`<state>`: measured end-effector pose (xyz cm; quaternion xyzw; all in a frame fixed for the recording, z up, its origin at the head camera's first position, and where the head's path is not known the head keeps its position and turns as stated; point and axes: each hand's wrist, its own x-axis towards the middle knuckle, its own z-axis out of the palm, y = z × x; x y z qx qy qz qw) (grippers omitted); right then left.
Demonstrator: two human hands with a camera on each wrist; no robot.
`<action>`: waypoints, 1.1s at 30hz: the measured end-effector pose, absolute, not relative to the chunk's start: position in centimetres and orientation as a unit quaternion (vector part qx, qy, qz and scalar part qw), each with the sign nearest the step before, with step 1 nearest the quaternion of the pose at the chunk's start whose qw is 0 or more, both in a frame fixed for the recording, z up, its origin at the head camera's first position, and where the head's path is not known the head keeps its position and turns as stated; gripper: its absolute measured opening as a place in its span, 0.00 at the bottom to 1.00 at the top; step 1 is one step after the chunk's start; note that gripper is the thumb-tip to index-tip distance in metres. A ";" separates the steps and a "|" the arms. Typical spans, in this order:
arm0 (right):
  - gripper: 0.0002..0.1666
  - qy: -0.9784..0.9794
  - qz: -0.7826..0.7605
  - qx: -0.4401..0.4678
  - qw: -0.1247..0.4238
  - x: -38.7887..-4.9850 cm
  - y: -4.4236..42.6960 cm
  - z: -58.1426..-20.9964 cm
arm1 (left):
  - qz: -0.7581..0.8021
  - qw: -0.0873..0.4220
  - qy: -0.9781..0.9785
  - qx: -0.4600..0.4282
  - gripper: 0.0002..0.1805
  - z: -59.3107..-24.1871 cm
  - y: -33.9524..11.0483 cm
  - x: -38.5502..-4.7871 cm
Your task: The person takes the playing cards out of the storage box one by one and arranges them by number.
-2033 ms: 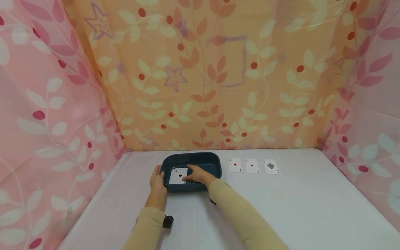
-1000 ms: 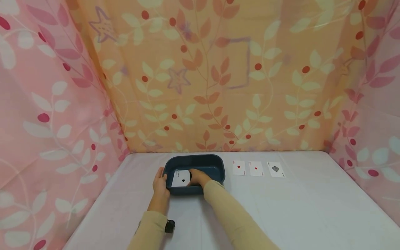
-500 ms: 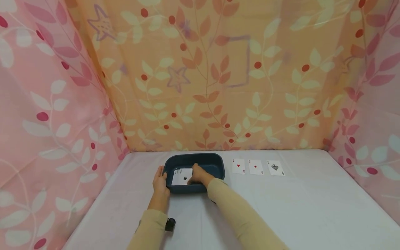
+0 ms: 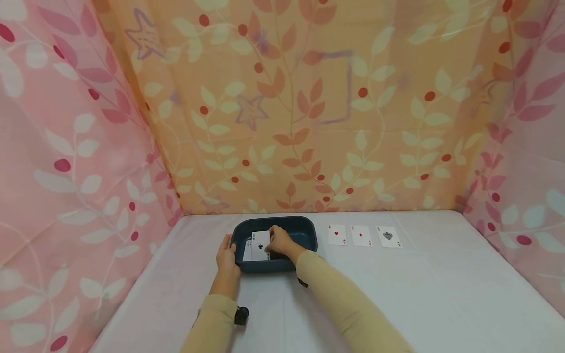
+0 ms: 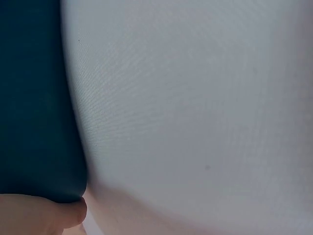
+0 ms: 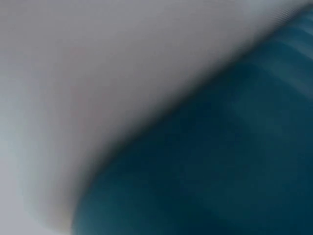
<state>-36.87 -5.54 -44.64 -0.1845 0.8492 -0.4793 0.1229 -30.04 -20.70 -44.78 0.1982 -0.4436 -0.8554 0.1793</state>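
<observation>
The right hand (image 4: 282, 243) pinches the right edge of a white, rectangular playing card bearing 1 large black club (image 4: 260, 246), raised over a second white card (image 4: 247, 252) inside a dark blue, rounded-rectangular tray (image 4: 273, 266). The raised card looks light, thin and springy, probably slick-faced and easily creased, so its long side edge seems the best hold, thumb on the face and fingers behind. The left hand (image 4: 226, 257) lies along the tray's left end, fingers straight against the outside; whether its thumb hooks over the rim I cannot tell. The tray looks smooth and stiff, best steadied by its end wall. Just right of it, 3 white cards lie apart in a row on the white tablecloth (image 4: 441, 289): a red heart card (image 4: 337, 235), a red diamond card (image 4: 361, 236) and a black spade card (image 4: 388, 237).
</observation>
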 end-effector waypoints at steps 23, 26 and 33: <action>0.34 0.784 -0.596 -0.143 0.099 -34.8 1.6 -41.9 | -0.850 0.157 -0.452 0.223 0.29 -44.8 -21.0 -30.1; 0.31 0.782 -0.603 -0.119 0.097 -34.7 2.4 -41.9 | -0.852 0.159 -0.447 0.220 0.29 -44.9 -21.0 -30.1; 0.24 0.774 -0.623 -0.061 0.096 -34.4 3.6 -41.1 | -0.857 0.164 -0.439 0.214 0.29 -44.8 -21.0 -30.0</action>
